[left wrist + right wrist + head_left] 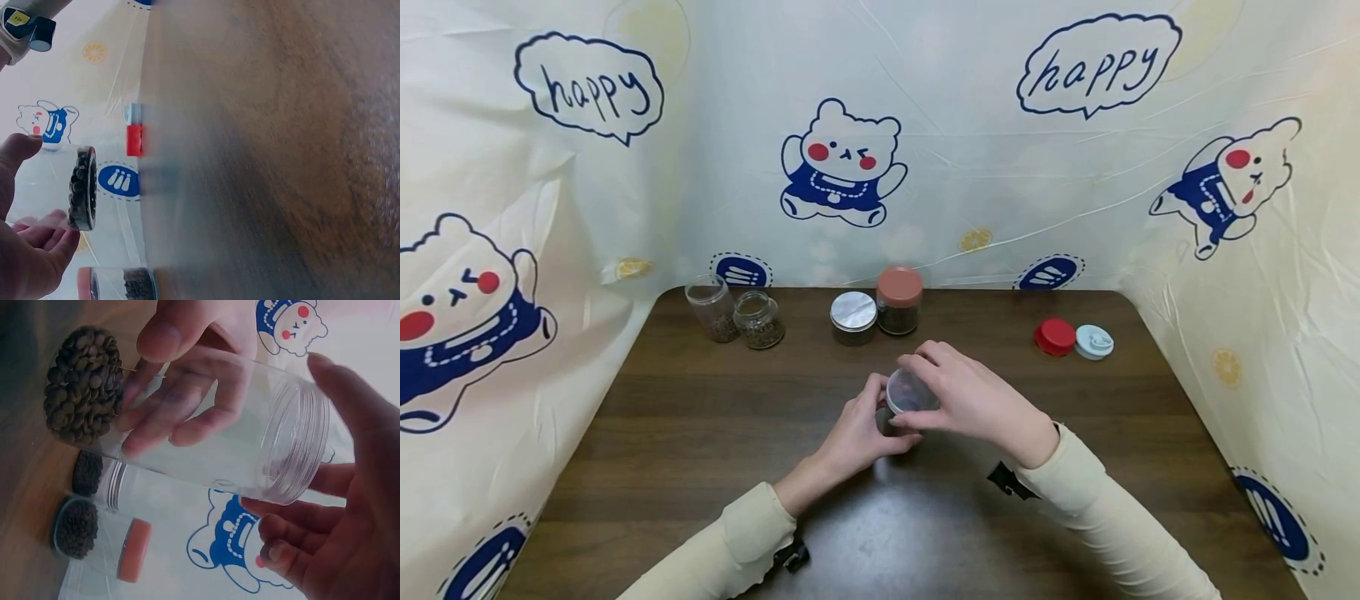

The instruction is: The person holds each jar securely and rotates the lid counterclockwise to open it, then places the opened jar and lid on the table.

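One clear jar (pixel 910 392) is held above the middle of the brown wood-grain desk (pixel 700 433), the left hand (pixel 856 435) grasping its body and the right hand (pixel 977 393) with fingers around its mouth. Beyond the desk's far edge, a pale printed sheet (pixel 958 167) reads "happy" twice.

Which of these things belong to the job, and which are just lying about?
Seemingly in the job:
clear jar being held
dark pieces inside it

Apparently lying about, untouched:
tall open jar
short open jar
silver-lidded jar
pink-lidded jar
red lid
light-blue lid
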A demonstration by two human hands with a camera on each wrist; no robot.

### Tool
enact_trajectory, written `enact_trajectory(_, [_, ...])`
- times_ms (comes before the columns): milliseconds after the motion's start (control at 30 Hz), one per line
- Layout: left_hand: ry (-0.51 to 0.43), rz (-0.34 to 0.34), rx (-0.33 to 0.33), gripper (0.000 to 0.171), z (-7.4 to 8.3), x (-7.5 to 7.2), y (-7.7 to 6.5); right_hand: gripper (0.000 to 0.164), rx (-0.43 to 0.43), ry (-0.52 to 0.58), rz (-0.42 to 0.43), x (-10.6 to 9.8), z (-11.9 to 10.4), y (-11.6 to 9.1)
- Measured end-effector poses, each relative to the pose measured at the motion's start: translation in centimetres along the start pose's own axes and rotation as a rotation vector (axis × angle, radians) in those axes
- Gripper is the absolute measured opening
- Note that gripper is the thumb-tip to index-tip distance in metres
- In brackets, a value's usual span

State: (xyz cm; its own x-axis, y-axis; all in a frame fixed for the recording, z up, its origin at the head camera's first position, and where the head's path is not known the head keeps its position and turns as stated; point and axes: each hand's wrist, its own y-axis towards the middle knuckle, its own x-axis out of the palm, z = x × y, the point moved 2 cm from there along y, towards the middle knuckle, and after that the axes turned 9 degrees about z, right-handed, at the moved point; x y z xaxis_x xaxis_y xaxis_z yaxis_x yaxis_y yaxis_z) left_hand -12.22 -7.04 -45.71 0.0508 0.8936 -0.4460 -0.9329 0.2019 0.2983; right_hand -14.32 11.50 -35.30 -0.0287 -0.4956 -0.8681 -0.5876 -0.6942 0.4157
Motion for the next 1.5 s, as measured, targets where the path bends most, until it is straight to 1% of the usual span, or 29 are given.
enact_trajectory(67, [0.001, 0.0, -0.001, 0.066, -0.03, 0.02, 0.0, 0.053, -0.016, -0.003, 0.012, 0.05, -0.03, 0.03])
enact_trajectory(133, [-0.003, -0.007, -0.009, 0.066, -0.04, 0.03, -0.02, 0.049, -0.045, 0.008, 0.012, 0.07, 0.0, 0.06])
enact_trajectory(200, [-0.007, -0.011, -0.02, 0.066, -0.04, 0.04, -0.04, 0.049, -0.067, 0.017, 0.008, 0.11, 0.02, 0.08])
enact_trajectory(267, [-0.012, -0.013, -0.03, 0.066, -0.01, 0.05, -0.07, 0.051, -0.06, 0.016, 0.003, 0.13, 0.08, 0.09])
enact_trajectory(367, [-0.007, -0.004, -0.027, 0.065, 0.03, 0.06, -0.09, 0.054, -0.023, 0.007, 0.002, 0.12, 0.17, 0.1])
enact_trajectory(433, [-0.005, -0.003, -0.022, 0.066, 0.05, 0.08, -0.09, 0.054, -0.016, 0.01, -0.005, 0.08, 0.23, 0.09])
enact_trajectory(533, [-0.013, -0.003, -0.013, 0.065, 0.05, 0.14, -0.11, 0.051, -0.043, 0.023, -0.014, 0.04, 0.25, 0.12])
enact_trajectory(600, [-0.025, -0.004, -0.01, 0.065, 0.02, 0.2, -0.15, 0.055, -0.052, 0.018, -0.015, 0.07, 0.26, 0.1])
enact_trajectory(767, [-0.022, -0.002, -0.025, 0.065, -0.03, 0.33, -0.15, 0.057, -0.034, -0.013, -0.007, 0.14, 0.28, 0.04])
enact_trajectory(867, [-0.012, 0.0, -0.032, 0.066, -0.07, 0.39, -0.1, 0.054, -0.036, -0.002, -0.013, 0.11, 0.27, 0.0])
enact_trajectory(967, [-0.022, -0.003, -0.031, 0.065, -0.11, 0.47, -0.07, 0.056, -0.023, -0.002, -0.005, 0.14, 0.31, -0.02])
enact_trajectory(1067, [-0.033, -0.009, -0.028, 0.065, -0.1, 0.48, -0.08, 0.055, -0.014, -0.006, 0.004, 0.11, 0.29, 0.0])
enact_trajectory(1167, [-0.018, -0.011, -0.031, 0.065, -0.07, 0.42, -0.11, 0.05, -0.032, 0.001, -0.001, 0.02, 0.17, -0.02])
enact_trajectory(1267, [-0.012, -0.01, -0.041, 0.065, -0.02, 0.33, -0.16, 0.053, -0.048, -0.009, 0.002, 0.01, 0.04, -0.02])
enact_trajectory(1367, [-0.024, -0.011, -0.043, 0.065, 0.01, 0.29, -0.17, 0.055, -0.048, -0.024, 0.012, 0.04, -0.03, -0.01])
enact_trajectory(1500, [-0.021, -0.011, -0.03, 0.065, 0.03, 0.29, -0.21, 0.051, -0.048, -0.01, -0.004, 0.02, -0.09, -0.01])
